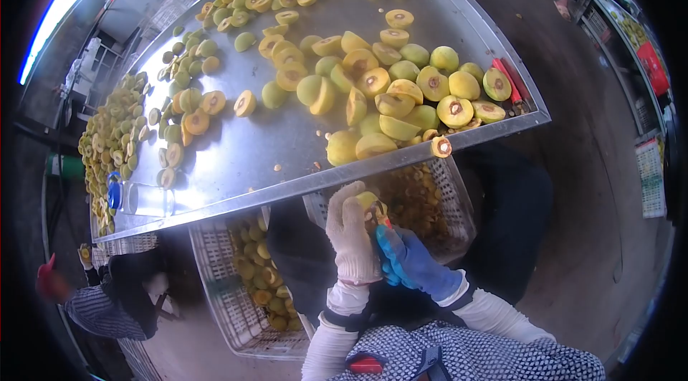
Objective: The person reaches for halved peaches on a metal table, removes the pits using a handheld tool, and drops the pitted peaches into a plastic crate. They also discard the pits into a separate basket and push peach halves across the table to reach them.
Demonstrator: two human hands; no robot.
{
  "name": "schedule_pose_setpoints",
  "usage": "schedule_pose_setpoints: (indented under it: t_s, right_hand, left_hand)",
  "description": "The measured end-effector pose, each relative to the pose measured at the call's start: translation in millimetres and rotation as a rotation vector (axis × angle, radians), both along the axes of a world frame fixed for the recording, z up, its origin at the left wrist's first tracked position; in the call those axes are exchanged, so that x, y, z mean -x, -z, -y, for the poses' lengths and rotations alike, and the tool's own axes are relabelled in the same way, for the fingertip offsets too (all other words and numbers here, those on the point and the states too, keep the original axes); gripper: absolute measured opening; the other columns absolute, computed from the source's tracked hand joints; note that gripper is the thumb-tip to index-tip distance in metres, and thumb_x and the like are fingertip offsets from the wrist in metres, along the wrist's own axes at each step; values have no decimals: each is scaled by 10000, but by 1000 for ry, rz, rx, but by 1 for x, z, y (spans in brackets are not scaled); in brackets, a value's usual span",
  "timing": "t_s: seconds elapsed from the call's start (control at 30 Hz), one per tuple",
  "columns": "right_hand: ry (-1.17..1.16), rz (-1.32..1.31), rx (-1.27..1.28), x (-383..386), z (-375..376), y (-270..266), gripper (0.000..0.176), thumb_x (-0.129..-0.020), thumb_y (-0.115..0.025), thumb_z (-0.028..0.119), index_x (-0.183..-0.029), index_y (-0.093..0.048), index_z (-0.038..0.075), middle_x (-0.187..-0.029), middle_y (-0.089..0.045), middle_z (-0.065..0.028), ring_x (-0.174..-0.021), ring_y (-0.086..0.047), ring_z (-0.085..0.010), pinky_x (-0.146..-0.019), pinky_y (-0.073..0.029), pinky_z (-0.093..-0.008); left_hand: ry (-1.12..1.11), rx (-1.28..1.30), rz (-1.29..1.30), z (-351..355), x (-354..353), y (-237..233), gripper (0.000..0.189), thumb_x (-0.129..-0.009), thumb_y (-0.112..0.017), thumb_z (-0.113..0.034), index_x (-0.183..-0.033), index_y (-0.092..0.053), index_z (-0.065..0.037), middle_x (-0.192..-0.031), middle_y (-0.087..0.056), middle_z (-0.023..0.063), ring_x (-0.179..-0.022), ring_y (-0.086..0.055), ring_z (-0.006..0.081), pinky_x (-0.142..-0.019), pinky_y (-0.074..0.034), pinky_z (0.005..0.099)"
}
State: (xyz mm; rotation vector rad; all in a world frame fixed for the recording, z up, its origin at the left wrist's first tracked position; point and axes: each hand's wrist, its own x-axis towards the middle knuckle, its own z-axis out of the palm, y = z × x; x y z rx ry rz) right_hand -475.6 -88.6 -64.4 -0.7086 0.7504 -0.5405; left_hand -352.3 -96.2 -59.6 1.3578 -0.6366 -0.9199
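Note:
My left hand [349, 232], in a pale knitted glove, is closed round a cut yellow-green fruit [368, 200] just below the table's front edge. In a blue glove, my right hand [412, 258] is closed on a small tool with a red part [388, 223], its end against the fruit; the rest of the tool is hidden by fingers. Halved fruit [374, 82] with brown centres lies piled on the metal table [236, 159] above my hands. One small cut piece [441, 146] rests on the table's edge.
Beneath my hands is a crate [462, 202] of brownish pieces; a white crate [215, 288] of fruit stands to its left. A red-handled object [507, 81] lies at the table's right corner. A clear jar [147, 199] lies front left. Another person [115, 302] is at lower left.

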Motion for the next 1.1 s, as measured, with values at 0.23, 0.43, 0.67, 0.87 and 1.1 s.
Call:
schedule_pose_setpoints:
  t_s: [0.23, 0.43, 0.67, 0.87, 1.1]
  right_hand:
    - [-19, -4, -63, 0, 0, 5, 446, -1057, -501, 540, -968, -602, 114, -650, -500, 54, -523, -476, -45, -478, -398, -220]
    - [-81, -27, -9, 5, 3, 3, 459, -1053, -511, 539, -892, -581, 115, -614, -488, 45, -492, -469, -69, -462, -386, -237]
    - [-170, 164, -361, -2, -8, 20, 519, -1056, -470, 568, -876, -583, 95, -627, -532, -5, -476, -478, -112, -458, -396, -271]
    - [-84, 308, -164, 0, 0, 13, 453, -1058, -483, 543, -1024, -635, 117, -744, -612, -29, -562, -553, -128, -517, -426, -211]
    - [-203, 463, -306, 7, -19, 3, 453, -1081, -453, 509, -1007, -650, 108, -800, -613, 18, -598, -542, -82, -502, -420, -214]
  left_hand:
    - [-27, -3, 66, 0, 2, 0, 333, -1034, -508, -258, -1206, -615, 6, -1038, -702, 150, -962, -649, 213, -889, -535, 336]
    - [147, -40, -93, 3, -10, -7, 273, -1016, -547, -210, -1172, -626, 0, -1010, -704, 140, -906, -659, 199, -836, -550, 324]
    - [260, -127, -6, 5, -16, -25, 212, -968, -568, -78, -1147, -650, 0, -1005, -685, 107, -854, -631, 143, -768, -538, 274]
    - [223, 42, 270, 10, -16, 0, 210, -951, -545, -104, -1074, -674, 7, -904, -676, 86, -785, -626, 146, -703, -533, 280]
    - [379, -51, 38, 0, -8, -51, 332, -1005, -621, -239, -1143, -631, 63, -879, -685, 115, -674, -573, 109, -610, -461, 222]
